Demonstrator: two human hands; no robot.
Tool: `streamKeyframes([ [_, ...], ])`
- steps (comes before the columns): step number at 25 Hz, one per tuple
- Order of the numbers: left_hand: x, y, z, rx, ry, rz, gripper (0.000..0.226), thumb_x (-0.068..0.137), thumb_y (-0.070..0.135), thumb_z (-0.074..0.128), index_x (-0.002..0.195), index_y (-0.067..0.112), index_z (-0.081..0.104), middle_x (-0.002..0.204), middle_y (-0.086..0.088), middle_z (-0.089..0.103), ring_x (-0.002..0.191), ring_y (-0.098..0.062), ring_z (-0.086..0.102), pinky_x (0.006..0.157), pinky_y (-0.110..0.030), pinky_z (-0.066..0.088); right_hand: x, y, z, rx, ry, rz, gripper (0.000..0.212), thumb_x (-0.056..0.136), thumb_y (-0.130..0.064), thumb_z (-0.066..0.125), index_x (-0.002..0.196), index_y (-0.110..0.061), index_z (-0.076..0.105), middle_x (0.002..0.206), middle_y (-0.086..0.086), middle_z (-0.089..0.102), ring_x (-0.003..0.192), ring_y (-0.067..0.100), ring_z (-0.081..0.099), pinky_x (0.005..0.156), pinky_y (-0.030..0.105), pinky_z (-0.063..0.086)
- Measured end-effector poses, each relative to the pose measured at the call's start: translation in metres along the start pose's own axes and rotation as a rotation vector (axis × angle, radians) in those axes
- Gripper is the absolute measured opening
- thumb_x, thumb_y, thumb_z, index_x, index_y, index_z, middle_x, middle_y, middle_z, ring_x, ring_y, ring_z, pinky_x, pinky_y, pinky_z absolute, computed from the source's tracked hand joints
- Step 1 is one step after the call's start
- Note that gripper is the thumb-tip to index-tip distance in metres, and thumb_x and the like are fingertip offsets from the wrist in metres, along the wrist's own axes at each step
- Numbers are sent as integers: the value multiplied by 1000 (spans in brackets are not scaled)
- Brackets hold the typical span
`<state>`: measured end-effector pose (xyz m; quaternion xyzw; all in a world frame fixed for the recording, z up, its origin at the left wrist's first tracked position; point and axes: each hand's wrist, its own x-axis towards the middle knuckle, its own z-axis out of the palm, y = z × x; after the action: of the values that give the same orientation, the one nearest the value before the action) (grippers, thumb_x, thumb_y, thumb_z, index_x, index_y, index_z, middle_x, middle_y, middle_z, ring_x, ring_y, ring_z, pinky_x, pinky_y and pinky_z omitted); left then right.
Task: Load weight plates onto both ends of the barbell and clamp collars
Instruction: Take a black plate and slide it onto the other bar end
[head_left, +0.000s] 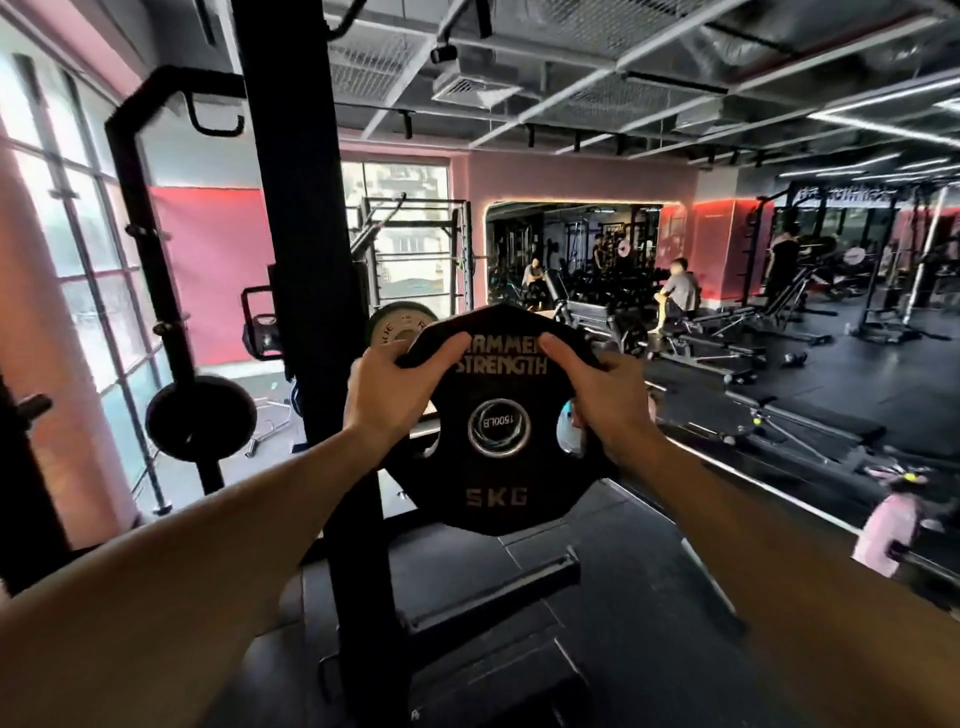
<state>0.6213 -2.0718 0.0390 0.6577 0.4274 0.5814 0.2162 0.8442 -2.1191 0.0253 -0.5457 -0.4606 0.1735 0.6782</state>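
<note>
Both hands carry it: your left hand (387, 392) and right hand (605, 400) curl around the 5 kg plate (496, 467), upright on the sleeve end (498, 428), so uneven pushing could jam it.

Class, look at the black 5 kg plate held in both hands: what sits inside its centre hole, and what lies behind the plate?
The black 5 kg plate shows a silver sleeve end in its hole. Behind, a pale round plate peeks out; the bar is hidden.
</note>
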Motion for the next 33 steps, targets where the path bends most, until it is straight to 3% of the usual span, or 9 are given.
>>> streamKeyframes([
  [3,-9,2,-1,62,26,88,51,67,87,61,83,41,76,65,22,71,59,4,67,52,-20,51,10,6,0,28,-64,-48,62,50,-86,74,57,-25,72,42,1,59,33,16,53,37,23,42],
  [7,-17,10,-5,169,27,193,39,77,82,54,91,49,71,79,31,72,75,12,67,59,-4,43,26,13,4,98,-119,-54,66,49,-85,75,56,-20,69,48,10,59,32,20,51,36,24,41],
  [10,-14,10,-3,205,31,205,37,76,83,54,83,49,67,75,30,71,69,10,67,59,-11,45,37,24,12,63,-147,-50,76,54,-85,73,61,-10,66,53,19,62,35,21,55,38,26,46],
  [13,0,3,-2,215,43,185,29,74,81,60,80,52,62,66,27,69,60,3,68,58,-25,53,51,26,20,-56,-229,-72,72,62,-84,62,73,-13,71,57,5,70,46,15,65,53,27,52],
  [15,15,-8,-3,267,36,200,26,71,77,67,83,58,56,70,29,69,66,4,69,65,-27,57,65,26,22,-174,-335,-90,61,69,-83,55,84,-26,73,69,-10,75,59,-1,68,62,24,49],
  [17,32,-19,-1,347,20,230,40,63,78,71,90,57,51,78,28,70,77,3,70,72,-28,57,79,29,26,-278,-422,-118,52,75,-81,52,97,-37,68,83,-23,68,73,-7,63,66,20,42],
  [22,80,-50,4,458,37,276,78,54,88,68,115,42,52,97,19,73,91,-8,71,84,-37,59,121,35,49,-359,-521,-167,55,79,-71,63,121,-36,67,110,-3,72,99,16,68,85,32,51],
  [27,137,-93,10,337,-7,267,86,58,75,77,134,43,51,122,13,65,116,-8,60,104,-38,49,165,42,90,-492,-564,-208,50,85,-62,67,126,-34,63,98,-1,72,83,21,73,62,23,57],
  [33,204,-158,16,165,-14,193,88,58,70,82,137,54,47,121,18,69,115,1,62,105,-33,50,227,58,155,-557,-566,-299,48,85,-59,69,123,-31,67,108,6,74,91,23,72,90,44,57],
])
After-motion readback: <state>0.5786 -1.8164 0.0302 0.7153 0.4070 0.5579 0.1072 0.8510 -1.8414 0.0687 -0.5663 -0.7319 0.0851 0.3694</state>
